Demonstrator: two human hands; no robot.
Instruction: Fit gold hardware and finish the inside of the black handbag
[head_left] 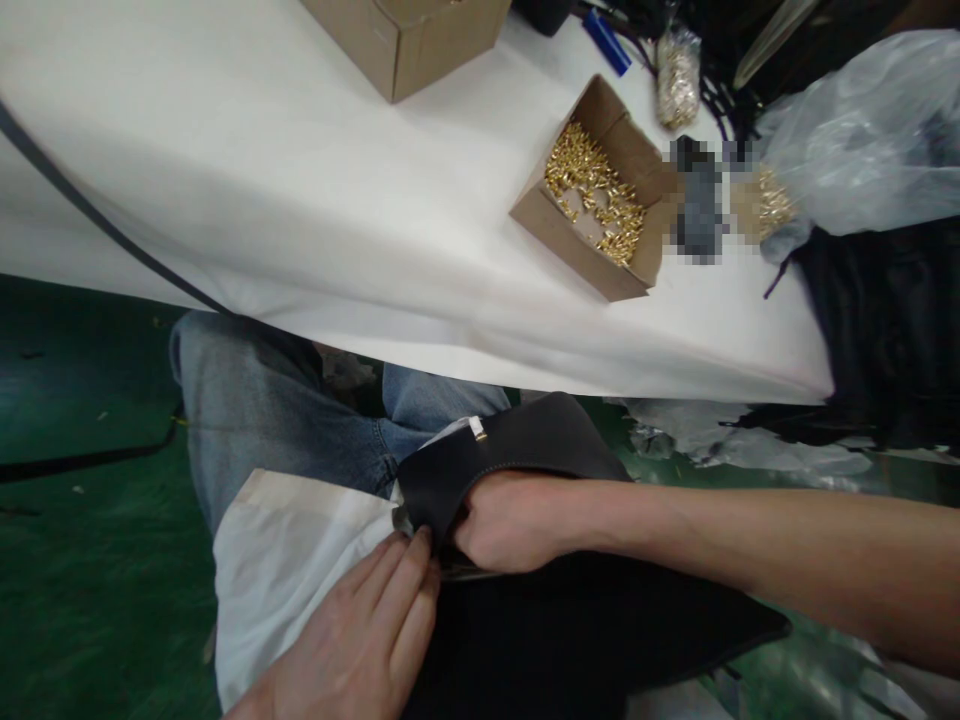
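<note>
1. In the head view, a black bag [540, 435] lies on the person's lap, below the front edge of the table. Its top flap is bent up, with a row of stitches along the curved edge. A small white tag [475, 428] sits on the flap, with a bit of gold colour at its end.
2. The right hand [517, 525] reaches in under the flap. Its fingers are curled, but the tips are hidden, so I cannot tell if they grip anything.
3. The left hand [375, 610] has its fingers side by side. The tips touch the near left corner of the flap, just beside the right hand. The thumb is hidden, so I cannot tell if it pinches.
4. A white cloth [292, 560] lies on the lap, left of the bag, over blue jeans [255, 400].
5. On the white table [300, 220], an open cardboard box [570, 245] holds lots of tiny gold-coloured pieces [581, 160]. A bigger cardboard box [442, 50] stands farther back on the left.
6. Behind the open box are a blue thing [607, 42] and a small clear bag [677, 80], full of little pieces. A big clear plastic bag [877, 130] is at the right.
7. The floor [90, 580] is green.
</note>
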